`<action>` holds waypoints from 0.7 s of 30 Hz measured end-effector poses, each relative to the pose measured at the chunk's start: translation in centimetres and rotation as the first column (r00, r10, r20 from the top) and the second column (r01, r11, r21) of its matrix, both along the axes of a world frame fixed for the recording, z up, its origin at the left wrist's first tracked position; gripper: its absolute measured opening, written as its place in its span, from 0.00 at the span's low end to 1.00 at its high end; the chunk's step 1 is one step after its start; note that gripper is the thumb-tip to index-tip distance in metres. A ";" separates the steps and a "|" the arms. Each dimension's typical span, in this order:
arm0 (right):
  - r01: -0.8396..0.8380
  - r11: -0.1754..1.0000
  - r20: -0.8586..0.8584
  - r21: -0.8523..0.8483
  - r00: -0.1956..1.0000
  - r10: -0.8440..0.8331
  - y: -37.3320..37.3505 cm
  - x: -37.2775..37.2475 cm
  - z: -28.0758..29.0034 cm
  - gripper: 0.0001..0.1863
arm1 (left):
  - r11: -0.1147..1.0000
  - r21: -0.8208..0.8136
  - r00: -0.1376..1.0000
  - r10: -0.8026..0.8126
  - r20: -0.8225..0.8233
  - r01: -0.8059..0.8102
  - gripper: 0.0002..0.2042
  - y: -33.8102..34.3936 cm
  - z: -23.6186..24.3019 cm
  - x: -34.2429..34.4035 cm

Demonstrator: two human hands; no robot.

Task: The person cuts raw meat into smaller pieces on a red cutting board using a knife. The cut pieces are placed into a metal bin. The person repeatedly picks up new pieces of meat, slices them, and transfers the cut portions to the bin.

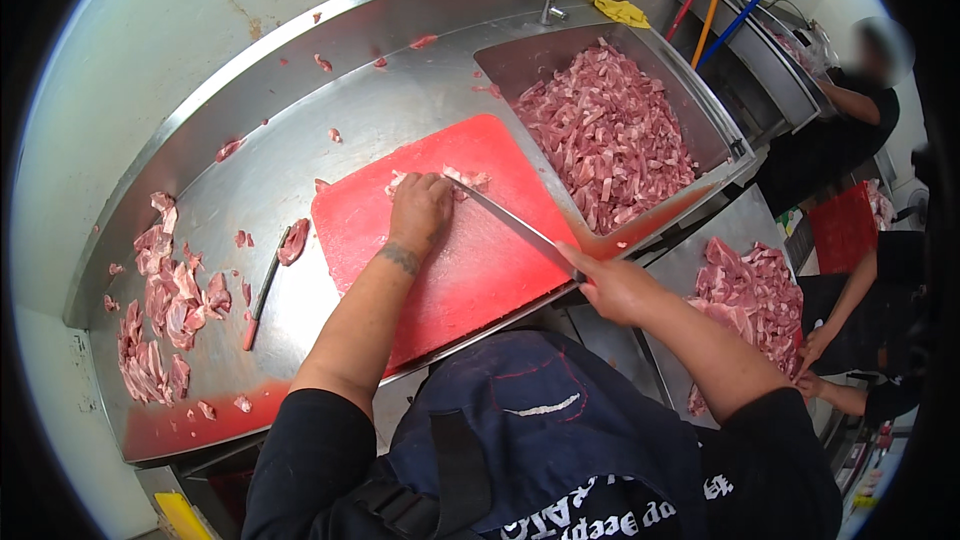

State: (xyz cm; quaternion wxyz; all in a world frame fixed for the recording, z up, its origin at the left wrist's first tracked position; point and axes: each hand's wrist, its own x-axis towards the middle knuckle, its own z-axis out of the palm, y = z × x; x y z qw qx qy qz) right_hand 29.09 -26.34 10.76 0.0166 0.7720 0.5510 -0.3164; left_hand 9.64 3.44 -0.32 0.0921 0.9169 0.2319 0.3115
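Note:
My left hand (pixel 422 208) is closed over a small piece of raw meat (pixel 398 183) near the far part of a red cutting board (pixel 480 270); its fingers partly hide the meat. In my right hand (pixel 612 288) is the handle of a long kitchen knife (pixel 512 223). The blade slants away to the left, its tip end close to my left fingers. Beside the tip end lie a few cut meat bits (pixel 478 181). Left of the board rests a slim dark rod with a red handle (pixel 250 332), next to a meat scrap (pixel 294 242).
A sink basin (pixel 520 55) at the right holds a heap of meat strips (pixel 610 130). Larger meat pieces (pixel 180 290) lie on the steel counter's (pixel 270 155) left side. More meat (pixel 750 300) is piled on a table at right, beside co-workers' hands (pixel 815 350). A faucet (pixel 552 10) stands behind.

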 end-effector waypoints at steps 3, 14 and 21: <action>0.044 0.991 0.035 -0.123 0.999 -0.040 -3.1 -0.1 1.5 0.43 | 0.998 -0.034 0.998 -0.062 -0.012 0.062 0.06 -1.5 0.7 -1.1; -0.013 0.993 0.005 0.120 1.000 0.012 -1.2 -1.3 2.8 0.43 | 0.982 -0.040 0.959 0.187 0.213 -0.183 0.20 -1.1 -0.1 -6.4; -0.026 0.997 -0.062 0.071 0.998 0.031 4.1 -3.4 1.1 0.42 | 0.997 -0.053 0.994 0.053 0.099 -0.048 0.11 1.5 0.2 -4.9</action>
